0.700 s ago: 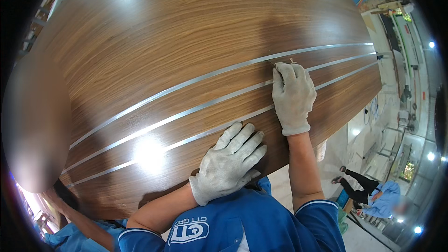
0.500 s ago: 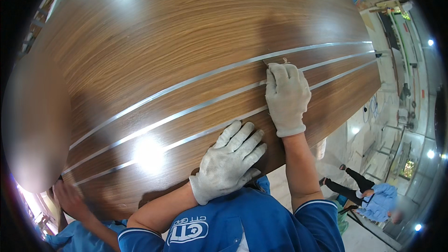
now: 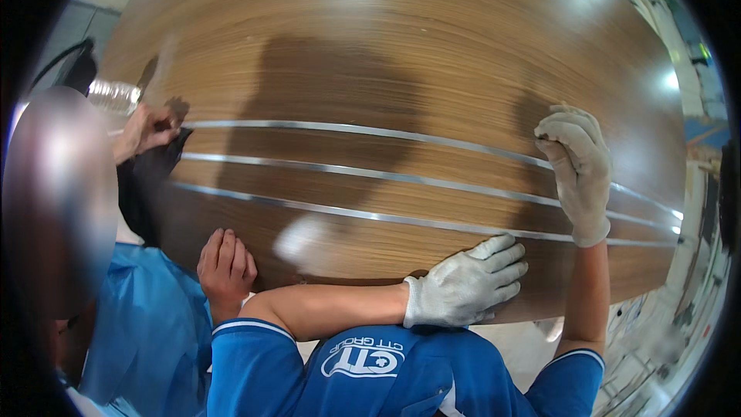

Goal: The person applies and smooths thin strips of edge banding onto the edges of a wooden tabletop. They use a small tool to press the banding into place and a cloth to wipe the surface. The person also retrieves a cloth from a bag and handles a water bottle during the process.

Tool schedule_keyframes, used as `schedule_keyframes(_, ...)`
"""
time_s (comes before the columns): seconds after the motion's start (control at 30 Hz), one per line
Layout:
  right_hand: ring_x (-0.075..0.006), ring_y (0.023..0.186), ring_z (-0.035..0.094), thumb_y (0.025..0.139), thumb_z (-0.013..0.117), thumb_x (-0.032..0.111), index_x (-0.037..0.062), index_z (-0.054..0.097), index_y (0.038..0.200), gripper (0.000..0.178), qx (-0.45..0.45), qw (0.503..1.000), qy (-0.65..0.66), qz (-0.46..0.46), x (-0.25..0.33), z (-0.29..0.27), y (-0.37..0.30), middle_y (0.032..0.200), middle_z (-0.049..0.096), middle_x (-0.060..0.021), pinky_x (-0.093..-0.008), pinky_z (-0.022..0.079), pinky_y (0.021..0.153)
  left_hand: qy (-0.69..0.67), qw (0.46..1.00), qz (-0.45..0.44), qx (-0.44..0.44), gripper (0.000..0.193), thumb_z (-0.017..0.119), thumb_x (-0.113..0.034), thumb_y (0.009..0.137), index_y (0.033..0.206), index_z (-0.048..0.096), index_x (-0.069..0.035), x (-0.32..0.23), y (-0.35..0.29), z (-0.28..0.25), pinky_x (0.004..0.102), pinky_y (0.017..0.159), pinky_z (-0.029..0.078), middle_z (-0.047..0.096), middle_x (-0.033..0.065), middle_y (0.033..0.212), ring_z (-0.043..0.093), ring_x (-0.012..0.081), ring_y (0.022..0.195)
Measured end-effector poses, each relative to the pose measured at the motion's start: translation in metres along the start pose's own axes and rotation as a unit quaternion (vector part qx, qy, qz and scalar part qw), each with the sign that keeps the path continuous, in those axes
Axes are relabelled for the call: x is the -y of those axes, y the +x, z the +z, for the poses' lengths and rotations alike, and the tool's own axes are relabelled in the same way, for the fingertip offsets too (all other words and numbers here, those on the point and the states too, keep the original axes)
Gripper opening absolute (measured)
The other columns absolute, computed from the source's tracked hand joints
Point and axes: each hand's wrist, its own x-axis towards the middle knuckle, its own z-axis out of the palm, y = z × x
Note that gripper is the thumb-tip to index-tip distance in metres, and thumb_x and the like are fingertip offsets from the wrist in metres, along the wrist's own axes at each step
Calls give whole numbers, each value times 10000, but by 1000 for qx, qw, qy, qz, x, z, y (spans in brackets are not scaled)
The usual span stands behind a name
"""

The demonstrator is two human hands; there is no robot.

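Observation:
A large wood-grain panel (image 3: 478, 38) lies before me, crossed by a far silver strip (image 3: 347, 129), a middle strip (image 3: 347, 171) and a near strip (image 3: 347, 211). My left hand (image 3: 468, 282), in a pale work glove, rests flat beside the near strip with its fingers stretched out. On the right, my gloved right hand (image 3: 580, 174) is over the strips, its fingers curled and pinched at the far one. A small dark bit shows at those fingertips, too small to name. The glove hides part of the strips.
At the left a co-worker in a blue shirt (image 3: 147, 316) has one bare hand (image 3: 147, 131) at the far strip's end and another hand (image 3: 226, 270) on the panel's near edge. A clear ridged plastic bottle (image 3: 114, 96) is beyond them.
My view has swung, so the strips now slope down to the right. Both my hands appear farther right; the right fingers have lifted into clearer view. The co-worker's hands show on the panel.

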Motion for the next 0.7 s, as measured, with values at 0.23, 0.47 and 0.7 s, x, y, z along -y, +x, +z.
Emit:
schedule_keyframes(0.23, -277, 983, 665, 855, 710, -25, 77, 726, 976, 159, 117, 975, 99, -163, -4, 76, 76, 969, 713, -58, -433, 516, 921, -4, 999, 14, -37, 435, 626, -302, 790, 1109, 677, -10, 3, 0, 0, 518, 1221, 319, 631, 167, 1315, 522, 351, 1350)
schedule_keyframes(0.47, -254, 1117, 652, 846, 738, 65, 152, 778, 942, 136, 155, 952, 106, -240, 15, 154, 117, 1040, 737, -26, -414, 471, 965, -33, 997, -3, -64, 275, 572, -198, 844, 1011, 686, -12, 3, -2, 5, 512, 1206, 349, 651, 170, 1281, 542, 359, 1330)
schedule_keyframes(0.7, -237, 1168, 628, 829, 752, 78, 176, 781, 942, 153, 206, 919, 120, -313, 25, 165, 125, 1038, 733, 21, -419, 434, 1042, 29, 993, -6, -111, 191, 628, -188, 792, 850, 732, -38, 1, 1, 9, 476, 1166, 388, 690, 135, 1122, 592, 318, 1241)
